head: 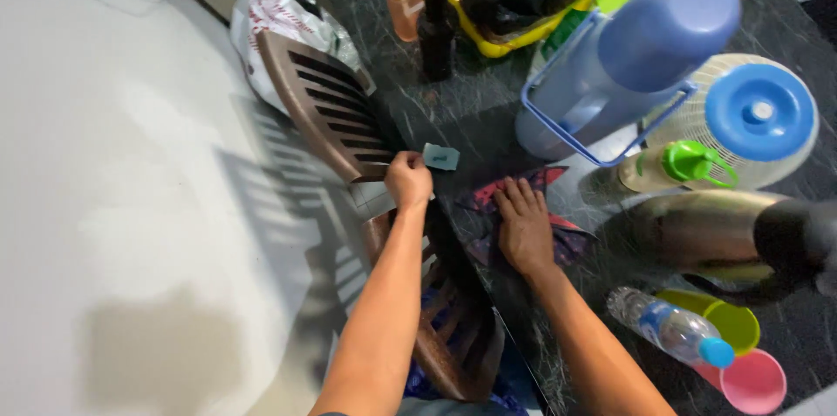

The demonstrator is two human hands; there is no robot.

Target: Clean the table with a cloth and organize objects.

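My left hand (408, 179) is closed at the edge of the dark marble counter (453, 119), pinching a small pale blue card (441, 156) that lies at the counter's edge. My right hand (523, 226) lies flat, fingers together, pressing on a red and dark patterned cloth (558, 242) spread on the counter. Both forearms reach in from the bottom of the view.
A brown plastic slatted chair (336, 115) stands against the counter's left side. On the counter are a large blue jug (628, 58), a white fan with a blue centre (750, 115), a dark bottle (436, 28), a steel flask (724, 233), a water bottle (671, 329), and green and pink cups (750, 377).
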